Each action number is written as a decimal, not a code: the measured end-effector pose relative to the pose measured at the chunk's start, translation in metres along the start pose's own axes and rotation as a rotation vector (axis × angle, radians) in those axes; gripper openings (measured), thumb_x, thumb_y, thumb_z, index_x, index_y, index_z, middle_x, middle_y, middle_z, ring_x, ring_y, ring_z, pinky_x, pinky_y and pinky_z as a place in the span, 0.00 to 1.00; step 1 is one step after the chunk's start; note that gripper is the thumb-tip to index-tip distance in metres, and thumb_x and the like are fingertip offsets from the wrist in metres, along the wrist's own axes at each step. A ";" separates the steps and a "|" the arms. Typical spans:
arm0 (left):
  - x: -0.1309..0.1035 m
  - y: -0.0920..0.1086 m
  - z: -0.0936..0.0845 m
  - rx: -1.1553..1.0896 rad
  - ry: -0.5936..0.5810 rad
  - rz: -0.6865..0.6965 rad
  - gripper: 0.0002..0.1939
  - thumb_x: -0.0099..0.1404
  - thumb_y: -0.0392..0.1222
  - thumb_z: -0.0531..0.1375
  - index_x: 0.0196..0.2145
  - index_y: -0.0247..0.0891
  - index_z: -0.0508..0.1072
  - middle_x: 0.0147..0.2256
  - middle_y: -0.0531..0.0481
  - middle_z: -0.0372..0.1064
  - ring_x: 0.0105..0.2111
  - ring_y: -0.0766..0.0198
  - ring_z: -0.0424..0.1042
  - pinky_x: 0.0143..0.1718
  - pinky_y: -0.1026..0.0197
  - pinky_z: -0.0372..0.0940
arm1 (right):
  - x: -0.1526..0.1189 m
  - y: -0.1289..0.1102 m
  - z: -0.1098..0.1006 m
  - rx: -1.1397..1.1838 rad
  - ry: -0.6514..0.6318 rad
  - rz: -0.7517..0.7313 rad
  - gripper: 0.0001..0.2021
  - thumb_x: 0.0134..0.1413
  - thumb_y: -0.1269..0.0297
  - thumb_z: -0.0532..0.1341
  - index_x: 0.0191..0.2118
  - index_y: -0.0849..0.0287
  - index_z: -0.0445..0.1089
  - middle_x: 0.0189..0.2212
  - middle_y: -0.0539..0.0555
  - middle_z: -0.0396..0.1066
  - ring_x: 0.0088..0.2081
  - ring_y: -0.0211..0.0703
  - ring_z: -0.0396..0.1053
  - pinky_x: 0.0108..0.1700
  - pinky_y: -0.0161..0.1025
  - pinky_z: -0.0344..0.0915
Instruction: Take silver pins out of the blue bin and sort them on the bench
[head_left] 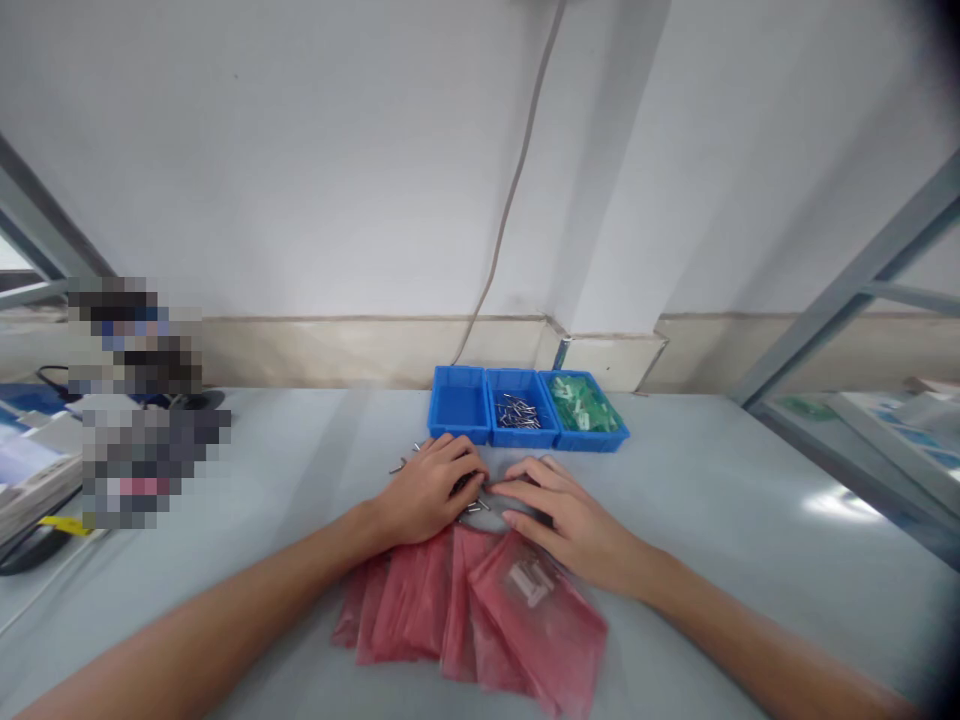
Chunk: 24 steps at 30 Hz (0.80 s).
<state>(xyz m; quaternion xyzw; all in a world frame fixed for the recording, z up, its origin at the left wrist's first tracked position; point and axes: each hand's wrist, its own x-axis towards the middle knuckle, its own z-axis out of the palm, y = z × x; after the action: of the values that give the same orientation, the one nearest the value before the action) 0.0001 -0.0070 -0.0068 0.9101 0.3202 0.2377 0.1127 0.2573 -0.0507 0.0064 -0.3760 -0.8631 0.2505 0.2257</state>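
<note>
My left hand (439, 485) rests on the table over small silver screw-like pieces (474, 507). Its fingers curl inward with the thumb close to the index finger; whatever they grip is hidden. More of the silver pieces show past its knuckles. Just to the right, my right hand (570, 515) has its fingers apart and reaching toward the left one, with nothing visible in them. Pink plastic bags (420, 605) lie in an overlapping row below both hands. Through the rightmost bag (559, 640), small whitish pieces are visible.
Behind the hands stand three blue bins: one bare inside (459, 395), one of silver pieces (517, 412), and one of green packets (581, 405). A pixelated person (142, 400) and cluttered equipment are at left. A metal frame (847, 290) slants at right.
</note>
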 end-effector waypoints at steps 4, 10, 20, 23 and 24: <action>0.000 0.000 0.000 0.000 -0.004 0.002 0.12 0.81 0.41 0.52 0.45 0.41 0.75 0.45 0.47 0.70 0.45 0.57 0.67 0.51 0.52 0.63 | 0.000 0.000 0.000 0.007 0.005 -0.002 0.18 0.76 0.59 0.57 0.65 0.39 0.73 0.56 0.55 0.70 0.57 0.56 0.65 0.63 0.55 0.63; 0.001 0.001 -0.001 0.004 -0.011 -0.001 0.11 0.81 0.42 0.52 0.46 0.41 0.75 0.45 0.47 0.70 0.45 0.56 0.67 0.50 0.53 0.63 | 0.000 0.000 -0.001 0.000 0.008 0.005 0.17 0.75 0.58 0.58 0.64 0.40 0.74 0.54 0.55 0.72 0.55 0.56 0.66 0.61 0.55 0.64; 0.000 0.002 -0.002 -0.007 -0.010 -0.008 0.11 0.81 0.42 0.53 0.45 0.41 0.75 0.44 0.47 0.70 0.45 0.57 0.67 0.50 0.53 0.63 | -0.002 -0.002 -0.001 -0.049 0.011 -0.018 0.16 0.76 0.59 0.57 0.63 0.42 0.74 0.55 0.56 0.70 0.57 0.55 0.65 0.62 0.54 0.64; 0.001 0.002 -0.002 -0.002 -0.011 -0.010 0.11 0.81 0.42 0.53 0.45 0.40 0.75 0.44 0.47 0.70 0.45 0.56 0.67 0.50 0.53 0.63 | -0.002 -0.002 -0.001 -0.086 0.005 -0.025 0.15 0.77 0.60 0.56 0.60 0.46 0.76 0.55 0.57 0.70 0.57 0.54 0.65 0.61 0.53 0.65; 0.001 0.002 -0.002 -0.002 -0.014 -0.009 0.11 0.81 0.42 0.53 0.46 0.40 0.75 0.44 0.47 0.70 0.45 0.56 0.67 0.50 0.53 0.63 | -0.002 -0.002 -0.001 -0.094 0.005 -0.030 0.15 0.77 0.60 0.56 0.60 0.47 0.76 0.55 0.57 0.70 0.57 0.54 0.65 0.61 0.53 0.65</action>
<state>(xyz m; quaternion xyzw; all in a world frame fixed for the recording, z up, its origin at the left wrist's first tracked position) 0.0008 -0.0081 -0.0041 0.9103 0.3231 0.2310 0.1169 0.2584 -0.0533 0.0079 -0.3739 -0.8788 0.2054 0.2138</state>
